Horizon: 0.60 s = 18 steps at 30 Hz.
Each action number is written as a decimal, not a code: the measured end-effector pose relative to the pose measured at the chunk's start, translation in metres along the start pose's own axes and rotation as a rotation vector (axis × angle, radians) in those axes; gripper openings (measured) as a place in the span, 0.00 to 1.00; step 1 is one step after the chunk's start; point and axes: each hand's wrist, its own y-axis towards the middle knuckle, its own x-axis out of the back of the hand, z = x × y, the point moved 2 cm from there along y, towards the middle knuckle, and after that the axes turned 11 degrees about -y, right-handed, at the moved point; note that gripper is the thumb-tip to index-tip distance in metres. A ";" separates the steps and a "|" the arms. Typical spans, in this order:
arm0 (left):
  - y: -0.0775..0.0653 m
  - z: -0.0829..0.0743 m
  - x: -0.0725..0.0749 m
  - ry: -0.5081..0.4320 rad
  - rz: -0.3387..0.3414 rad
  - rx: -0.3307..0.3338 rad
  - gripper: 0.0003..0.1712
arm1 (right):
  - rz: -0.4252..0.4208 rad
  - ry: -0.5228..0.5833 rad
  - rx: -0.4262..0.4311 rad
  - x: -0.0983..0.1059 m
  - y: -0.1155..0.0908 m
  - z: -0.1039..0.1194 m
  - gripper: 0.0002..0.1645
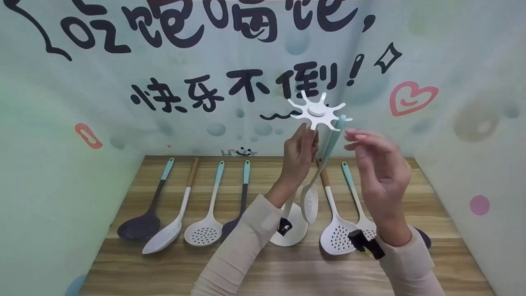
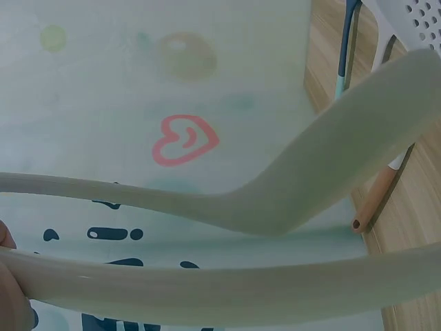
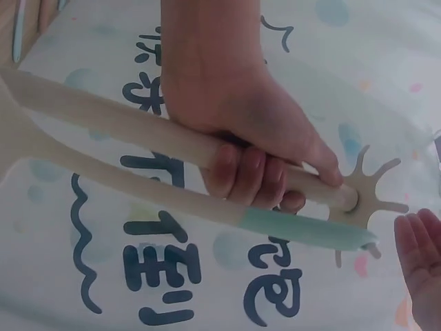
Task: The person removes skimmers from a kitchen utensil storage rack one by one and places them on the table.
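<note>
My left hand (image 1: pixel 299 153) grips the upper pole of a white utensil stand, just below its star-shaped hook top (image 1: pixel 317 110). The stand's round base (image 1: pixel 295 237) shows low beside my left sleeve. A skimmer (image 1: pixel 311 204) with a turquoise handle end hangs from a prong, head down, along the pole. In the right wrist view, left fingers wrap around the pole (image 3: pixel 158 140), and the skimmer's turquoise handle (image 3: pixel 303 227) runs beside them. My right hand (image 1: pixel 386 174) is raised to the right of the hook top, fingers loosely bent and holding nothing.
On the wooden table (image 1: pixel 263 275) lie a dark ladle (image 1: pixel 137 227), a white ladle (image 1: pixel 165 237) and a white skimmer (image 1: pixel 203 234) at left. A wooden-handled skimmer (image 1: pixel 339 239) and another turquoise-handled one (image 1: pixel 367 225) lie at right. A printed backdrop (image 1: pixel 197 135) stands behind.
</note>
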 end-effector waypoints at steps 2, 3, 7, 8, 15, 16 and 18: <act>-0.001 0.000 0.000 -0.009 0.004 0.012 0.40 | -0.043 0.001 -0.105 0.008 -0.003 -0.008 0.10; -0.001 0.000 0.000 -0.008 0.003 0.017 0.40 | -0.043 -0.007 -0.165 0.012 -0.005 -0.013 0.11; -0.001 0.001 0.000 -0.003 0.007 0.017 0.41 | 0.065 -0.021 -0.384 0.018 -0.018 -0.034 0.18; -0.001 0.001 0.000 -0.001 0.008 0.016 0.41 | 0.107 -0.021 -0.431 0.018 -0.023 -0.040 0.20; 0.000 0.002 0.001 0.024 0.004 0.003 0.41 | 0.359 -0.027 -0.642 0.015 -0.056 -0.069 0.30; 0.000 0.002 0.001 0.026 0.000 -0.001 0.41 | 0.386 -0.025 -0.654 0.013 -0.059 -0.071 0.30; 0.000 0.002 0.001 0.025 -0.009 -0.007 0.41 | 0.428 -0.013 -0.668 0.011 -0.067 -0.074 0.30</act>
